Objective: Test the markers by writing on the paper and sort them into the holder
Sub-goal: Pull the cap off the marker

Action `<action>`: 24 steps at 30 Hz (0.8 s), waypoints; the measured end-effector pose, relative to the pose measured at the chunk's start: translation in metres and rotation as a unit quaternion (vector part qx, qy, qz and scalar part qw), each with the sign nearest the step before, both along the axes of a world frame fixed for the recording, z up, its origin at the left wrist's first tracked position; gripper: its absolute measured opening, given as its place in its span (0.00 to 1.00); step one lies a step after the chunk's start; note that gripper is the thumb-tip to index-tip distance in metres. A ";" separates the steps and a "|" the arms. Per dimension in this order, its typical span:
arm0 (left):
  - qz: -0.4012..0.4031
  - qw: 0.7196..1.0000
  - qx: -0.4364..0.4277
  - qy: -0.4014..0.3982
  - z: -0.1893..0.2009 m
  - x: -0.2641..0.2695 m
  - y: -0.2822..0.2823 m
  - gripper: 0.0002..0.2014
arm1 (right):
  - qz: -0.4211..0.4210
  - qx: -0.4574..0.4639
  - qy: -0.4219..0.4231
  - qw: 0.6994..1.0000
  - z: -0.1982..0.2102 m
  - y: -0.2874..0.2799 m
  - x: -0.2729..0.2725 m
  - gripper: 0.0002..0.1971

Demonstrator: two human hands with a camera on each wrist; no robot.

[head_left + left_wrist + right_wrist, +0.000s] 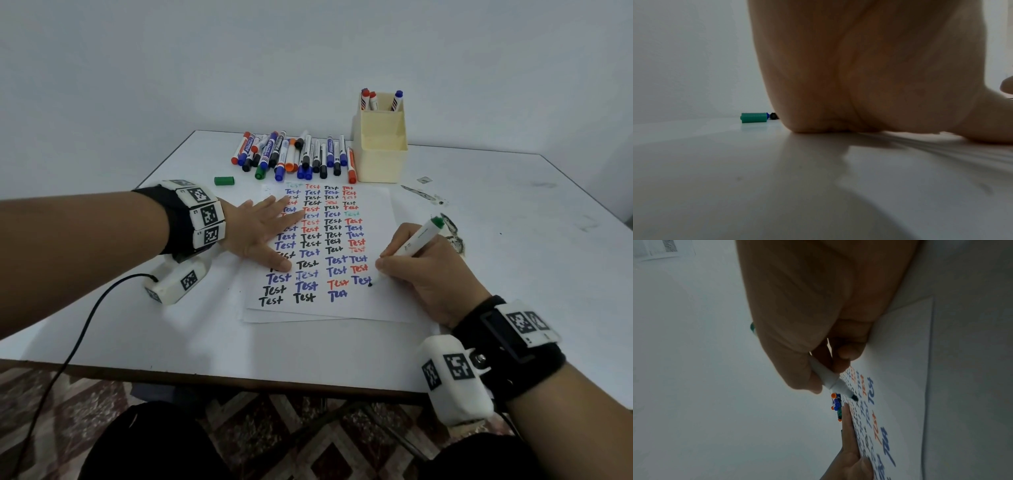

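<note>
My right hand (414, 270) grips an uncapped green marker (416, 241) like a pen, its tip (854, 397) at the paper (373, 305) beside the lowest blue "Test" in the right column. My left hand (263, 233) lies flat with spread fingers on the left part of the written sheet. The marker's green cap (224, 180) lies on the table beyond the left hand, and shows again as the green cap (754, 117) in the left wrist view. A pile of capped markers (294, 156) lies behind the paper. The cream holder (380, 150) holds three markers in its back compartment.
The white table (513, 257) carries ink smudges (452, 233) and a small scrap to the right of the paper. A black cable (78, 342) runs from my left wrist over the front edge. A patterned floor lies below.
</note>
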State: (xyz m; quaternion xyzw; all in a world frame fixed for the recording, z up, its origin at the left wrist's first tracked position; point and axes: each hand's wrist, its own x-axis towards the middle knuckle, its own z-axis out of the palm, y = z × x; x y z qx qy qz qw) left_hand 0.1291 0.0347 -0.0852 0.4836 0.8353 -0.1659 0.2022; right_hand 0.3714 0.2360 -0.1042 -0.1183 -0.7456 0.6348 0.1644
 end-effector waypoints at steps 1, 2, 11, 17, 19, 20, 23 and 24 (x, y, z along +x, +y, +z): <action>-0.001 1.000 0.000 0.001 0.000 0.000 0.000 0.63 | -0.002 -0.009 0.005 1.000 0.000 0.000 -0.001 0.08; -0.001 1.000 0.000 0.001 0.000 0.000 0.000 0.63 | -0.004 -0.022 0.010 1.000 0.000 0.000 -0.002 0.07; -0.002 1.000 0.005 0.002 -0.001 -0.003 0.001 0.63 | -0.038 -0.169 0.028 0.984 0.015 -0.001 -0.016 0.04; 0.002 1.000 0.010 0.004 0.000 0.000 0.001 0.59 | -0.027 -0.230 0.057 0.971 0.037 -0.002 -0.048 0.03; 0.005 1.000 0.012 -0.001 0.002 0.002 0.001 0.58 | -0.039 -0.255 0.067 0.964 0.037 -0.001 -0.063 0.04; 0.004 1.000 0.014 -0.003 0.000 0.003 0.002 0.58 | -0.049 -0.267 0.068 0.960 0.035 0.002 -0.068 0.04; 0.005 1.000 0.025 0.010 -0.001 0.002 0.001 0.58 | -0.073 -0.314 0.069 0.944 0.025 0.003 -0.084 0.04; 0.003 1.000 0.027 0.013 -0.002 0.001 0.001 0.58 | -0.081 -0.345 0.071 0.932 0.019 0.005 -0.086 0.06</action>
